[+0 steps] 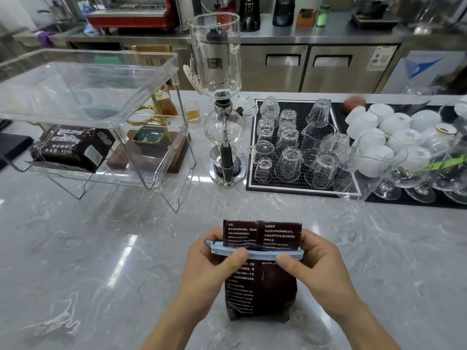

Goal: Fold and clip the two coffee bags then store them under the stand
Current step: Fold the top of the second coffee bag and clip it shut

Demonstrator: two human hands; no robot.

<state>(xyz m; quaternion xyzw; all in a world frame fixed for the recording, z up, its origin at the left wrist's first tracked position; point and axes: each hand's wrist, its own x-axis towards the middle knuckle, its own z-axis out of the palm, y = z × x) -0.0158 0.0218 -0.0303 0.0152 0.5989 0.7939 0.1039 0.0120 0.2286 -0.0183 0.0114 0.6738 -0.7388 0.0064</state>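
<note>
Head view: dark coffee bag (261,286) stands upright on worktop (101,261), lower centre of frame, top part folded. Blue clip (255,252) lies across fold, long axis left-to-right in frame. Left hand (214,258) pinches clip's left end, right hand (310,261) pinches right end, fingers curled round bag edges. Whether clip is fully latched, cannot tell. Other bag (70,149) already lies under clear stand (86,79), upper left of frame. Stand is well apart, on left-hand side; left hand is nearer for carrying.
</note>
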